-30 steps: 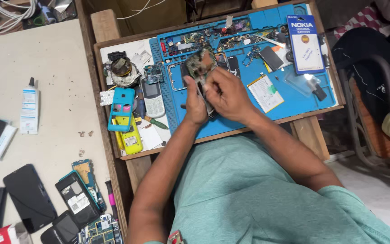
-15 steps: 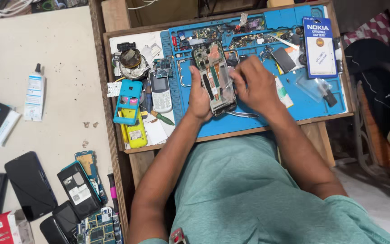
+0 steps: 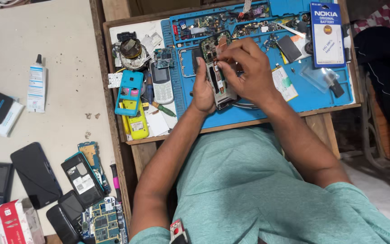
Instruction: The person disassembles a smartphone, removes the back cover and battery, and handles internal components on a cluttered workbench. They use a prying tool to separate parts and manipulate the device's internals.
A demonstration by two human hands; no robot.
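The one head camera looks steeply down, from close above, onto the blue work mat point(image 3: 258, 108) and the lap.

the right hand point(image 3: 244, 72) hides much of the opened phone point(image 3: 220, 81), and the mat's tiny parts point(image 3: 249, 25) are unreadable.

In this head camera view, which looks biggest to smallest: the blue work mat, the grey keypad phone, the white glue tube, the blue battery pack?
1. blue work mat
2. blue battery pack
3. grey keypad phone and white glue tube: too alike to rank.

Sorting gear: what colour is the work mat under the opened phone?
Blue work mat, clearest in the head view.
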